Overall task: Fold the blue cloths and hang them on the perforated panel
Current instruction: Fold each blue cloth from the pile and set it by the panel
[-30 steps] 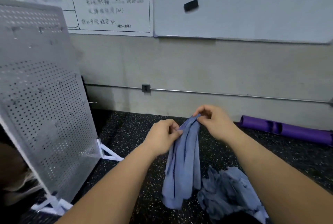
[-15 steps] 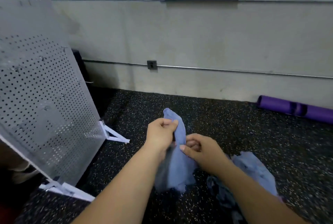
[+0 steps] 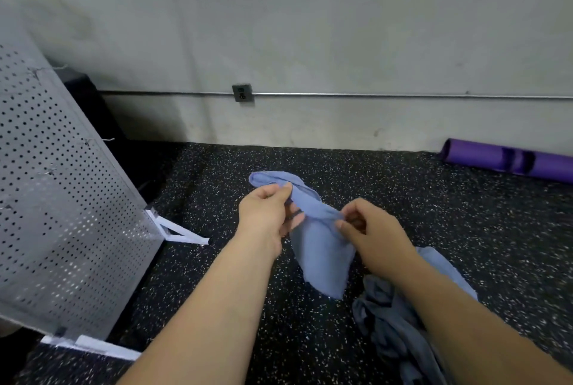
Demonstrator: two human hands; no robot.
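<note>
The panel point(image 3: 62, 198) stands at the left on the floor point(image 3: 294, 338). It leans back and is carried by white feet point(image 3: 183, 234) at its lower corners. Behind it the wall point(image 3: 310, 28) runs across the whole view. A thin pipe point(image 3: 403, 95) goes along the wall, and a small grey box point(image 3: 242, 92) sits on the pipe.

In the middle the left hand point(image 3: 266, 214) holds the cloth point(image 3: 319, 248) in the air above the floor, to the right of the panel and apart from it. Its grip is narrow: the thumb and the fingers are curled and pinch the bunched upper edge. A short rounded end of the cloth comes out beyond this hand, toward the wall. Just to the right, the right hand point(image 3: 372, 236) pinches the same edge a little lower. Its grip is also narrow, with thumb and forefinger closed on the fabric. The two hands are near each other but do not touch.

Between and below them the cloth hangs as a loose flap, with a point at the bottom. From this angle I cannot tell whether the point reaches the floor.

Under the right forearm a pile point(image 3: 393, 332) of further blue cloths lies crumpled on the floor, partly hidden by the arm. At the far right a purple roll point(image 3: 511, 160) lies on the floor against the wall, well apart from the hands.
</note>
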